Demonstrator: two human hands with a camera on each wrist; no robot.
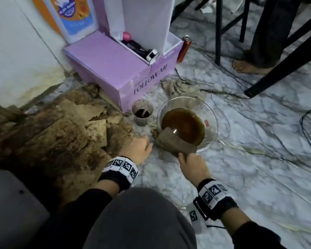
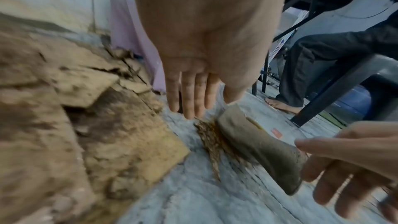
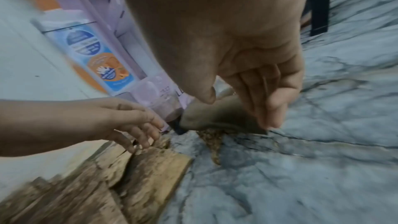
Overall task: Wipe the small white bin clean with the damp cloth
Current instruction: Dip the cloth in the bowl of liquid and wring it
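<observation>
A soggy brown cloth (image 1: 174, 142) hangs over the near rim of a glass bowl (image 1: 214, 112) of brown water, its end on the marble floor. My right hand (image 1: 182, 156) pinches the cloth's (image 3: 215, 117) near end between thumb and fingers (image 3: 269, 108). My left hand (image 1: 142, 146) hovers just left of the cloth (image 2: 264, 149), fingers (image 2: 189, 100) straight and holding nothing. A brown wet smear (image 2: 211, 139) spreads on the floor beside the cloth. I cannot make out a small white bin; a pale grey rounded object (image 1: 11, 203) fills the lower left corner.
A muddy plastic cup (image 1: 142, 114) stands left of the bowl. Behind it sits a purple box (image 1: 115, 69) with a red can (image 1: 184, 49) beside it. Dirty torn cardboard (image 1: 70, 132) covers the floor on the left. Black chair legs (image 1: 276, 69), another person's bare foot (image 1: 246, 66) and cables (image 1: 303, 126) lie right.
</observation>
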